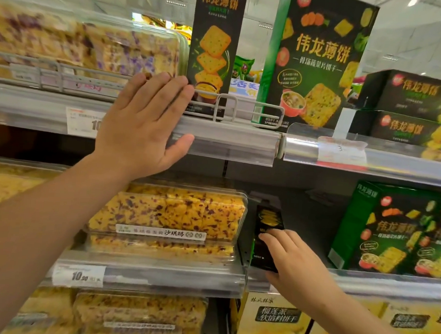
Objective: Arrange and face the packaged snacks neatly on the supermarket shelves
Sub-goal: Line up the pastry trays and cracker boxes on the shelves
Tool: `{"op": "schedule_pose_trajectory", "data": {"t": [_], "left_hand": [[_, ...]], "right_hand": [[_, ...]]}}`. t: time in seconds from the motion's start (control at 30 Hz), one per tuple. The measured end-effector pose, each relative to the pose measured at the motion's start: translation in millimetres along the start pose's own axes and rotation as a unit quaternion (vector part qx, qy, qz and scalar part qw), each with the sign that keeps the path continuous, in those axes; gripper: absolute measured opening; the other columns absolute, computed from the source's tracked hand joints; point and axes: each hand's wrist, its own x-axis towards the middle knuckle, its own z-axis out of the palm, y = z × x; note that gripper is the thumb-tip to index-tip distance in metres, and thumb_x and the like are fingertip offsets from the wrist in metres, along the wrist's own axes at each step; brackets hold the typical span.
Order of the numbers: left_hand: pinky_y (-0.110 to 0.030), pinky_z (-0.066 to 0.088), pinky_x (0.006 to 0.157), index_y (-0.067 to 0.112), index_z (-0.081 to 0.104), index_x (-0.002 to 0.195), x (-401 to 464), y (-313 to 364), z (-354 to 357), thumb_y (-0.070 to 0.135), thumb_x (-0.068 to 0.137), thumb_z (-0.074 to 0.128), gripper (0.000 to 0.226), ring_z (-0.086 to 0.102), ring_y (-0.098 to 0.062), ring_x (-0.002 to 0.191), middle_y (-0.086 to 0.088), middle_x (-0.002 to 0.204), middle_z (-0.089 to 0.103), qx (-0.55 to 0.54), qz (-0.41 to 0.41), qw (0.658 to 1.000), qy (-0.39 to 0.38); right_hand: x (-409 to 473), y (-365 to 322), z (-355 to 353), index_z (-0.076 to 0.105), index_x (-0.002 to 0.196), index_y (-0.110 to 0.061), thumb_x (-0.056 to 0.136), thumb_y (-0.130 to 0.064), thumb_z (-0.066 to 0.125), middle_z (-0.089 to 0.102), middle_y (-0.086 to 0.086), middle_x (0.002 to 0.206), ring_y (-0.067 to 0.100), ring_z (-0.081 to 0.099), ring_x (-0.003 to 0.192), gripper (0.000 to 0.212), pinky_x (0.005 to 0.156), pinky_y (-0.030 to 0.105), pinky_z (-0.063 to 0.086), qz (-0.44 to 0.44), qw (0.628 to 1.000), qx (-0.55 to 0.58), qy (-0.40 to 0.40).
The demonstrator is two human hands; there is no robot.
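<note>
Fingers: R hand grips dark box | L hand flat on shelf rail | clear tray: sachima

Top shelf, centre of the frame: the narrow cracker box is black with gold lettering and yellow square crackers flecked green. The wide box right of it is black fading into green, green down its side, gold title, plus an orange-red bowl and speckled yellow crackers. The flat boxes at the far right are the same black, gold and yellow. The clear tray mid-frame shows golden-yellow cake dotted purple and red, with a white label strip. The small dark box under the right hand is black with yellow print. Price tag lower left is white with black digits. Bottom right box is yellow with a black label.
</note>
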Motion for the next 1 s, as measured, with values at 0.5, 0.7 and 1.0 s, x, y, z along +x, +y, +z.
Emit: {"op": "schedule_pose_trajectory", "data": {"t": [0.5,0.7,1.0], "left_hand": [[-0.044,0.039,0.075,0.006,0.067,0.11,39,6,-12,0.038,0.091,0.049,0.042,0.058,-0.035,0.084,-0.011,0.094,0.066,-0.041,-0.005,0.999,0.017],[-0.044,0.041,0.08,0.007,0.064,0.118,34,5,-10,0.04,0.092,0.048,0.045,0.058,-0.035,0.088,-0.011,0.103,0.064,-0.05,-0.017,0.999,0.008],[-0.047,0.043,0.081,0.003,0.067,0.109,31,7,-11,0.041,0.09,0.051,0.045,0.056,-0.038,0.095,-0.019,0.109,0.061,-0.053,-0.039,0.998,0.02]], "right_hand": [[46,9,-249,0.05,0.109,-0.061,0.064,-0.062,0.062,0.064,-0.027,0.095,-0.011,0.062,0.089,0.047,0.069,0.015,0.056,-0.058,0.971,0.23,0.041],[90,12,-342,0.07,0.108,-0.029,0.066,-0.035,0.079,0.073,0.0,0.105,0.017,0.069,0.099,0.043,0.09,0.045,0.052,-0.143,0.934,0.313,0.093],[171,25,-393,0.056,0.114,-0.024,0.096,-0.012,0.054,0.066,0.009,0.11,0.015,0.067,0.091,0.022,0.068,0.02,0.054,-0.101,0.957,0.224,0.155]]}}
